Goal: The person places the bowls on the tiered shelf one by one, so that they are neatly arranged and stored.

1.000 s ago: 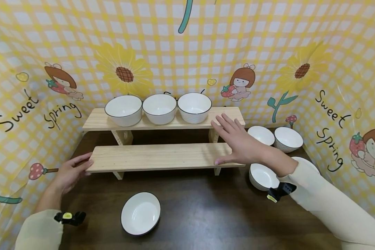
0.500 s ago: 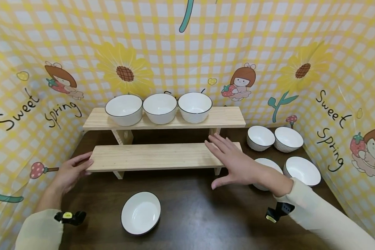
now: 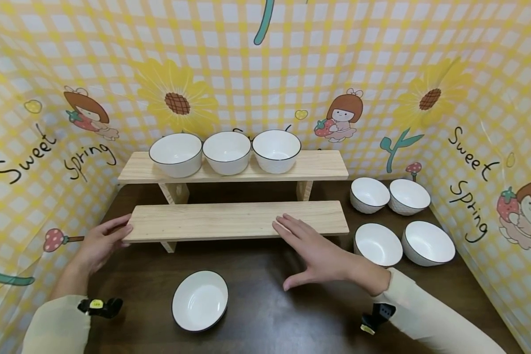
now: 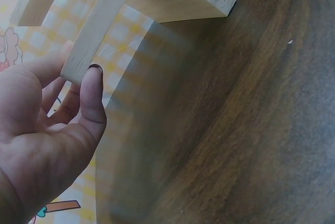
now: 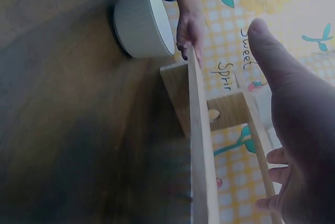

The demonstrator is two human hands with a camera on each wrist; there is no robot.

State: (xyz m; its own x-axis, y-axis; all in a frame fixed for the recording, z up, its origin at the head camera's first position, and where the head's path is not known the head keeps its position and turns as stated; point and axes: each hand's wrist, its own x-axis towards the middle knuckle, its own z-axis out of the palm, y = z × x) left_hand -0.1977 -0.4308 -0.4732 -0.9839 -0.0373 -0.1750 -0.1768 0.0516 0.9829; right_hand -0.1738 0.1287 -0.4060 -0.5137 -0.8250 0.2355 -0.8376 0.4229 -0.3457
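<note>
My left hand (image 3: 98,246) pinches the left end of the lower wooden shelf board (image 3: 212,221). In the left wrist view the thumb and fingers of that hand (image 4: 52,114) lie on either side of the board end (image 4: 99,30). My right hand (image 3: 318,253) is spread, its fingertips over the front edge of the lower board, right of its middle; whether they touch it I cannot tell. Nothing is in its grasp. On the dark table in front stands a white bowl with a dark rim (image 3: 200,301), seen also as a bowl (image 5: 141,22) in the right wrist view.
Three white bowls stand in a row on the upper wooden shelf (image 3: 320,164), the middle one (image 3: 227,152) touching or nearly touching its neighbours. Several more bowls, among them a front right bowl (image 3: 428,243), stand on the table at right. Yellow checked cloth (image 3: 256,73) encloses the back and sides.
My right hand has moved left and toward me, from the lower board's right end to its front edge. The left hand and the bowls have stayed put.
</note>
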